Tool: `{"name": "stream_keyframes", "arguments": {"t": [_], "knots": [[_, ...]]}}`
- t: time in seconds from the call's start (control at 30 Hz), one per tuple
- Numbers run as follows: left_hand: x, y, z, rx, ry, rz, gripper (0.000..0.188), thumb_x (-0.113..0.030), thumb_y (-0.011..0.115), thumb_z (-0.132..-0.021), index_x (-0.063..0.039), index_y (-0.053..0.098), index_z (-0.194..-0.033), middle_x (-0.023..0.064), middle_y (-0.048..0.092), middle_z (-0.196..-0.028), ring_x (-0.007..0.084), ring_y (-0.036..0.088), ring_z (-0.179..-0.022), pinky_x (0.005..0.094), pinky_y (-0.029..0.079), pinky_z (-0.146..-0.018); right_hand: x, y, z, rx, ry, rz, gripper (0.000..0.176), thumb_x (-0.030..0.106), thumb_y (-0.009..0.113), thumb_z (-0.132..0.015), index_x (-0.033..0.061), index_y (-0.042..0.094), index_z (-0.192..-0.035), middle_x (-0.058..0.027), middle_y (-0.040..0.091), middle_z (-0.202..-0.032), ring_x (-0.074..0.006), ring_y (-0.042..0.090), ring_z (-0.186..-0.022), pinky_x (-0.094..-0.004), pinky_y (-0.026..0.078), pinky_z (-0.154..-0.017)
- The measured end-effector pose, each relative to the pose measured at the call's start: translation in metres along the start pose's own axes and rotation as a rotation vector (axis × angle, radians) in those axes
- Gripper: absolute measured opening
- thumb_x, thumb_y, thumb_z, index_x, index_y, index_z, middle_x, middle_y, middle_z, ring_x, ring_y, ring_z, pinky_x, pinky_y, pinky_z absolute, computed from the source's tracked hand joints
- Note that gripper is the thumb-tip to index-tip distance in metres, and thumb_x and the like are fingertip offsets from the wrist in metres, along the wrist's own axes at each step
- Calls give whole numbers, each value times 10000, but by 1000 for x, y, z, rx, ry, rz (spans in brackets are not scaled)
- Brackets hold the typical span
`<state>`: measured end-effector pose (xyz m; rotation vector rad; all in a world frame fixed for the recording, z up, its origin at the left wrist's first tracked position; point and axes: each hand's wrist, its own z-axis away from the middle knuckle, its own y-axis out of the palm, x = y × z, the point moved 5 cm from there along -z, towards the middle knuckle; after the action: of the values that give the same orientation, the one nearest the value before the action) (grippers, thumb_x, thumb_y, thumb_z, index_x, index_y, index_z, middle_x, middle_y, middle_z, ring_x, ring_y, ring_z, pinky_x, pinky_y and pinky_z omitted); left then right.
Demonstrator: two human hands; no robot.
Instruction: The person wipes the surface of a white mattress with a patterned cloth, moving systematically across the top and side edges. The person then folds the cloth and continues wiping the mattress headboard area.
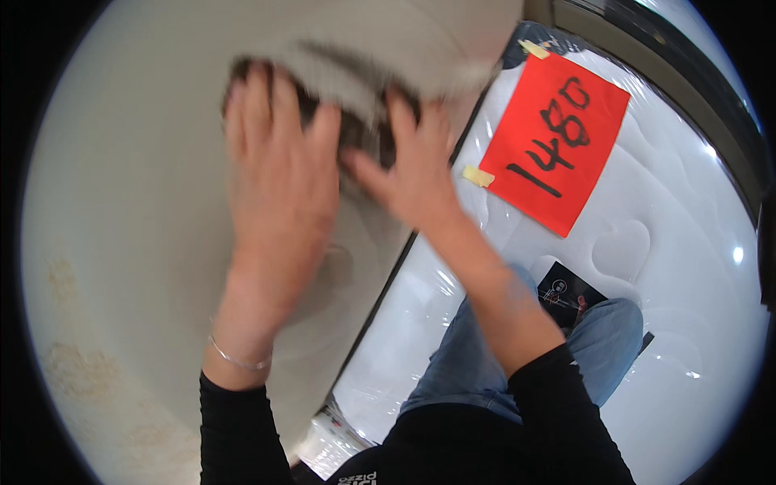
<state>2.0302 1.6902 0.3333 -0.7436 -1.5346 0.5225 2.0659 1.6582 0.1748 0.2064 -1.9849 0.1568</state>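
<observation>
Both hands are blurred by motion over a grey-beige surface left of the mattress. My left hand [282,151], with a thin silver bracelet at the wrist, lies palm down with its fingers spread on a dark, blurred object [357,130]. From the other side my right hand [418,157] reaches to the same object, its thumb and index finger apart. What the object is, and whether either hand grips it, cannot be told. A lighter strip seems to cross the object's upper side.
A plastic-wrapped white mattress [655,376] is under my jeans-clad legs. A red paper sheet [558,145] with handwritten digits is taped on it, and a black printed card [567,297] lies near my knee. The beige surface [139,242] has brownish stains at lower left.
</observation>
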Motion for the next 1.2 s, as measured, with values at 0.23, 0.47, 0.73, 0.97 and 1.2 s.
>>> {"name": "stream_keyframes", "arguments": {"t": [0.23,0.47,0.73,0.97,1.2], "knots": [[27,-11,53,22,-58,-73,545,-96,599,-877,-144,589,-1419,199,534,-1397,387,464,-1340,503,372,-1165,47,6,-17,136,-42,14,786,343,793,-837,123,463,-1516,-358,250,-1595,-639,297,-1399,-637,338,-1125],[2,8,207,410,-209,76,486,-103,613,-892,-149,627,-1377,206,488,-1440,428,452,-1341,557,381,-1142,92,26,149,473,13,-15,574,121,756,-812,174,628,-1369,-320,355,-1504,-567,446,-1262,-555,408,-1080],[-10,13,291,250,-351,119,548,-83,712,-817,-105,638,-1359,242,438,-1473,506,383,-1356,603,343,-1139,68,49,171,427,-245,24,511,70,737,-782,196,683,-1274,-187,443,-1385,-396,491,-1184,-472,464,-980],[-29,33,286,176,-169,348,408,-45,678,-758,-96,747,-1157,19,664,-1157,228,582,-1021,395,482,-825,-5,51,220,434,438,-108,545,18,709,-746,-19,569,-1271,-274,469,-1285,-418,500,-1138,-432,470,-934],[-47,47,396,418,-91,472,256,-98,685,-776,-56,741,-1022,42,678,-1178,234,619,-1039,405,509,-862,9,118,363,863,1257,-545,475,86,728,-796,1,578,-1238,-189,634,-1180,-336,637,-1055,-487,548,-884]]}}
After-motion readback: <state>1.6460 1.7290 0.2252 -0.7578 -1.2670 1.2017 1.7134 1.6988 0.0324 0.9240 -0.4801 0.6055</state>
